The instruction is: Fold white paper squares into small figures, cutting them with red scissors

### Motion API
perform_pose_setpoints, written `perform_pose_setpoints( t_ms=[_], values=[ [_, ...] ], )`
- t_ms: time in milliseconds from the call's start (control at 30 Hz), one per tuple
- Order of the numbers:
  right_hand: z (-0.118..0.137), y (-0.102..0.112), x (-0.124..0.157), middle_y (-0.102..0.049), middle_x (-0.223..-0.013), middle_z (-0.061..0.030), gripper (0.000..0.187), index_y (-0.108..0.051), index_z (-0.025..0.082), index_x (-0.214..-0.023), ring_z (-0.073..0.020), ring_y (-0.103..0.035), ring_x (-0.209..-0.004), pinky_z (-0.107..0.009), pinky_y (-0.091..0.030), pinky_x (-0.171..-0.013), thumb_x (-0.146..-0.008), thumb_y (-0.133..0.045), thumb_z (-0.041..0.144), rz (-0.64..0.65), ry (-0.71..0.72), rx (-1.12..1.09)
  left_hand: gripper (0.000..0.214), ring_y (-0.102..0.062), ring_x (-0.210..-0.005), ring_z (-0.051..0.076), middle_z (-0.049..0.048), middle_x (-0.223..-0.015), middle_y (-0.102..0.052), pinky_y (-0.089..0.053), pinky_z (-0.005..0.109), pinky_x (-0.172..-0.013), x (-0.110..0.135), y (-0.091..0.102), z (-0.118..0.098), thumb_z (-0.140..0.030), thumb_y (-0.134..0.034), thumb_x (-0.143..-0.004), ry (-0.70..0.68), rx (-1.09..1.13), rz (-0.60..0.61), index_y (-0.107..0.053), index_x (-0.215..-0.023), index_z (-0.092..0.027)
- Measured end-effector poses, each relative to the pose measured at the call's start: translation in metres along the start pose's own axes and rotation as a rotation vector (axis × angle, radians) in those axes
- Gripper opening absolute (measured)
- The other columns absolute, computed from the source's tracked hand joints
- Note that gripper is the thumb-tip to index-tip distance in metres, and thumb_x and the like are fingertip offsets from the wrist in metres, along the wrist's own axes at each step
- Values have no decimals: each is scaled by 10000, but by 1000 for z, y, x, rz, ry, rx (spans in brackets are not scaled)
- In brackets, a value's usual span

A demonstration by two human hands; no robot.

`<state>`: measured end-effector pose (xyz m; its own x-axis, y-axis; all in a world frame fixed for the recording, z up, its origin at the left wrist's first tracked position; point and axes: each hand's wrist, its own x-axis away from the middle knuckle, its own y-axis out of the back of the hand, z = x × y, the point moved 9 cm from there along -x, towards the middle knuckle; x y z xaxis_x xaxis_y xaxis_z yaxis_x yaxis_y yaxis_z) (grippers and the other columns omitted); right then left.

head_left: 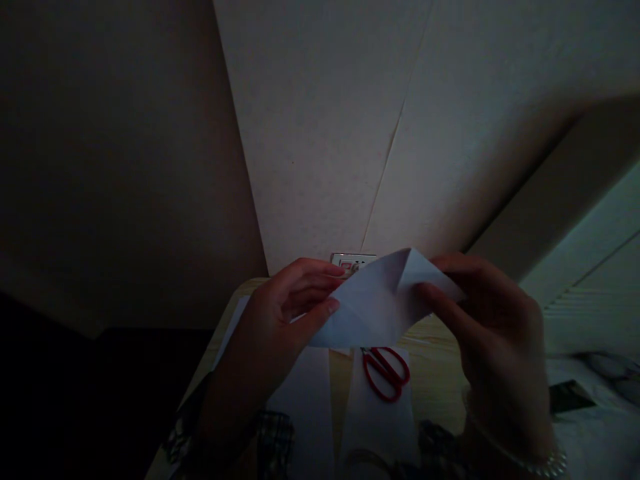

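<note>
Holds folded paper [367, 307] in left hand [273, 317] and right hand [500, 337] over a wooden table [437, 373] by a dim, pale wall [325, 133].

Left hand [273, 317]: bare. Right hand [505, 347]: bare; bracelet [553, 465], pale, beaded. Sleeves [276, 433]: dark, lighter checks.

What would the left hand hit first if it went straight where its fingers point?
Likely the folded white paper, which the left hand seems to touch already; the right hand lies beyond. Depth is unclear, so it might pass behind the paper.
</note>
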<state>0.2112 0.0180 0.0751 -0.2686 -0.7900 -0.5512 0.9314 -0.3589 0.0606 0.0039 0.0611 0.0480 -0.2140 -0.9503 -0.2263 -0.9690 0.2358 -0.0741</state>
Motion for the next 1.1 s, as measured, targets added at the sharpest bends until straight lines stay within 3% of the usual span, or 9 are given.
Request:
perform_pose_setpoints(
  t_ms=[100,233,433,600,867,1100],
  values=[
    [3,-5,0,-727,-804,33,106,-755,308,-880,-151,-672,-709,-219,-488,-539,-839,-786,215,19,-20,36,198,-755,-769,67,-86,-776,-791,-545,96,-666,0,-1,0,-89,-752,-786,22,1,12,-720,-895,-252],
    [1,-7,-4,-721,-794,31,72,-755,308,-867,-163,-662,-721,-240,-497,-562,-833,-798,262,76,-6,92,194,-758,-782,85,-85,-752,-789,-551,123,-687,1,-5,-1,-107,-749,-785,50,-58,26,-717,-905,-257],
    [10,-13,-5,-676,-783,25,120,-716,273,-823,-160,-615,-718,-268,-448,-556,-825,-792,180,217,170,182,182,-757,-752,84,-87,-744,-794,-546,119,-658,0,-5,-3,-105,-744,-769,21,-86,-30,-720,-876,-251],
    [19,-9,-1,-646,-790,37,188,-742,295,-854,-145,-584,-723,-273,-429,-581,-835,-779,112,182,227,184,150,-764,-741,102,-74,-731,-798,-559,139,-657,2,-1,-4,-117,-743,-773,25,-109,-80,-719,-856,-240],
    [37,-5,9,-616,-820,-5,361,-805,358,-1026,-175,-582,-762,-304,-458,-583,-884,-678,51,228,489,225,108,-778,-771,129,-54,-751,-806,-586,176,-705,2,-1,-6,-153,-775,-773,39,-78,-71,-710,-801,-234],
    [35,-7,13,-675,-1024,-35,323,-812,393,-1034,-220,-643,-902,-363,-530,-705,-927,-624,153,190,484,245,94,-790,-823,188,-16,-807,-824,-619,259,-751,1,6,-9,-176,-781,-763,12,-69,-102,-712,-785,-235]
  ],
)
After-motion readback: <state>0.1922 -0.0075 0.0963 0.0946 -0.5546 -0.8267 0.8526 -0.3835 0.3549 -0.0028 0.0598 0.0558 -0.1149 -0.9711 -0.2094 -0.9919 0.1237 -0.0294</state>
